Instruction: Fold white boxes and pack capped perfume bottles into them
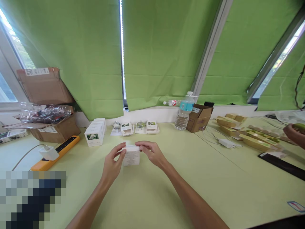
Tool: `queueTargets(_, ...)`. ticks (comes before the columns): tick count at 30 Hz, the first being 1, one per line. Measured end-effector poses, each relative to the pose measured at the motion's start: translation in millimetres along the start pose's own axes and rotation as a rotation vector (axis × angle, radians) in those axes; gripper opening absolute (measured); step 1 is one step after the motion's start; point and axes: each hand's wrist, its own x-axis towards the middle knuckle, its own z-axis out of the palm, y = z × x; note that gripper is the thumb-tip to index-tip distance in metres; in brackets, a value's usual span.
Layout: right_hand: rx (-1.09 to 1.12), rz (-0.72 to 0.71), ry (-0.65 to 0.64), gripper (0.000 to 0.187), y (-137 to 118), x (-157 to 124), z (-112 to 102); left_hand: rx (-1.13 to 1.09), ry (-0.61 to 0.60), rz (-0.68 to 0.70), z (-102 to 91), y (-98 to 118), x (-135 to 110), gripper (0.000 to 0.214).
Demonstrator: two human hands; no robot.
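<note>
- Nearest me are my own two bare forearms (193,194), reaching in from the near edge over the pale yellow-green bench (143,203).
- My left hand (112,161) has its fingers (122,154) drawn in narrow, holding the upper left edge of a small white box (132,158).
- My right hand (152,154) holds the same box at its upper right corner, thumb and forefinger close together there.
- The box stands upright between my hands, in the middle of the bench, a side of fine print facing me; I can't make out the words.
- Far and to the left of it, a row of white boxes (94,140) stands packed close, the front one showing a white flower on green.
- Straight beyond my hands sit two opened flower-print boxes (152,125), each just right of a clear round piece (140,125) on white card.
- On the left, an orange power strip (69,144) carries a white plug (49,153), near a cardboard box (57,132) heaped with clear plastic.
- Far right of my hands, a large water bottle (181,121) stands just beside a brown carton (199,120).
- Farther right are long yellow boxes (254,143), and at the edge another person's hand (293,133) holds something green.
</note>
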Motion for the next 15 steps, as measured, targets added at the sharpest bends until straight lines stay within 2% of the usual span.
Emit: queueTargets(15,-0.088,-0.031,-0.019,0.028,2.0,1.1,1.5,0.107,-0.028,0.052,-0.7,-9.7,2.2,0.028)
